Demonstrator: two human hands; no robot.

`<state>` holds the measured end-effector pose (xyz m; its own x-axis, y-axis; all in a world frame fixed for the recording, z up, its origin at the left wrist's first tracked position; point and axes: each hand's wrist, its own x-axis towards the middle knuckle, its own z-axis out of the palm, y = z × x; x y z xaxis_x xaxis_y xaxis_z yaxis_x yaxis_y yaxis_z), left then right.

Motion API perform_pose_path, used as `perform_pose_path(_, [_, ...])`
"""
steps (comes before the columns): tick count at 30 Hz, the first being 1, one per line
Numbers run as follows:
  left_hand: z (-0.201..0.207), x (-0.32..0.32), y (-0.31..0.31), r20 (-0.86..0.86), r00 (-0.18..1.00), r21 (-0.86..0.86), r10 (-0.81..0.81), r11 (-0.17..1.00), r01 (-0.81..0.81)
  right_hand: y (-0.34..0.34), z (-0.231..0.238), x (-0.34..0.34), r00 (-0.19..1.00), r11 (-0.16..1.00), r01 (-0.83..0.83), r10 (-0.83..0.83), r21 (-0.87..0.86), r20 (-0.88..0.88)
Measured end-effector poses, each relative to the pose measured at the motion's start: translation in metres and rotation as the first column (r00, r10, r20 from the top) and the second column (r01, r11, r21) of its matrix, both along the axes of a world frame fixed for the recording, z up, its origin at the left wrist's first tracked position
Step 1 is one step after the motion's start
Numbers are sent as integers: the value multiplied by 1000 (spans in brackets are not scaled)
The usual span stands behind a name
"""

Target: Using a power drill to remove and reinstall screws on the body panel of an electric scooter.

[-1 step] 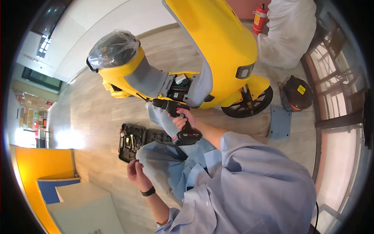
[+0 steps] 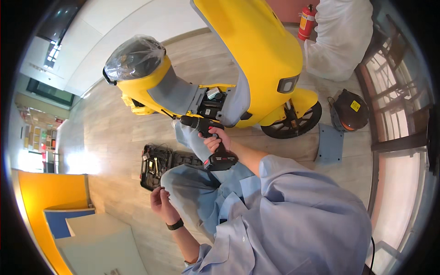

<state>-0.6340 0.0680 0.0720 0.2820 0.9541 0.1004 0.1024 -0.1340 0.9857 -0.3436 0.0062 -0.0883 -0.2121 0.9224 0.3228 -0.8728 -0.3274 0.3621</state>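
A black cordless drill (image 2: 202,126) with a bulky battery at its base is gripped in my right hand (image 2: 217,141). Its chuck points left, close to the open floorboard compartment (image 2: 210,107) of a yellow scooter (image 2: 263,50). Inside that compartment, dark parts and a small silvery piece show. My left hand (image 2: 164,205) is held beside my bent knee, fingers curled and pinched together; whatever they hold, if anything, is too small to make out. Just beyond it, an open black tool case (image 2: 151,172) with tools in it lies on the floor.
Clear plastic wraps the scooter's seat (image 2: 135,57). To the right lie a flat blue-grey panel (image 2: 329,144) and a dark bag-like object (image 2: 349,110) with a yellow label. A red fire extinguisher (image 2: 306,22) stands at the back beside a white-covered object (image 2: 339,41). Yellow and blue furniture (image 2: 68,222) is at lower left.
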Motion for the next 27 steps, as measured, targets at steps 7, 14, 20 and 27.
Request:
perform_pose_path(7, [7, 10, -17, -49, 999, 30, -15, 999, 17, 0, -2, 6, 999, 999, 2, 0, -42, 54])
perform_pose_path(14, [24, 23, -36, 69, 997, 24, -38, 999, 36, 0, -5, -3, 999, 999, -39, 39, -6, 37])
perform_pose_path(20, [35, 32, -49, 99, 994, 24, -49, 999, 47, -2, 2, -3, 999, 998, -26, 29, -61, 35])
perform_pose_path(27, [38, 34, -43, 127, 990, -7, -69, 997, 70, -6, 46, -2, 986, 980, 47, -14, -194, 168])
